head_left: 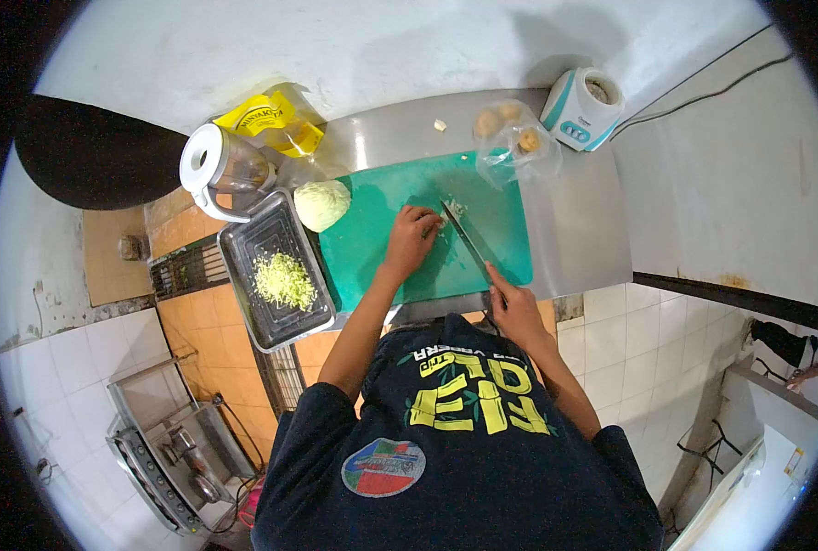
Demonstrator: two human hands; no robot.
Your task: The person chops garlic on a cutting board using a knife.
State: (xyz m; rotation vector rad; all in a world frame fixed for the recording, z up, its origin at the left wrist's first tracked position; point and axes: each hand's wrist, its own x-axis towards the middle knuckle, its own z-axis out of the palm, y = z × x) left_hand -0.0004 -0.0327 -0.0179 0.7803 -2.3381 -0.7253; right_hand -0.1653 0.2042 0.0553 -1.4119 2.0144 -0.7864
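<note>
My right hand (516,312) grips a kitchen knife (465,234) by its handle, with the blade slanting up and left over the green cutting board (372,262). Close to the blade's tip, the fingers of my left hand (412,239) are curled down on the board. Whatever they pinch is mostly hidden and too small to name. Finely chopped white bits (456,210) lie around the blade near those fingertips. A pale cabbage (322,204) sits at the board's upper left corner. Left of it, a dark metal tray (234,248) holds shredded cabbage (284,281).
A clear plastic bag (501,165) with several round brown items overlaps the board's upper right. A white and teal blender base (574,115) stands behind it. At left are a blender jug (220,165) and a yellow oil pouch (280,124). The steel counter (574,220) ends at a wall.
</note>
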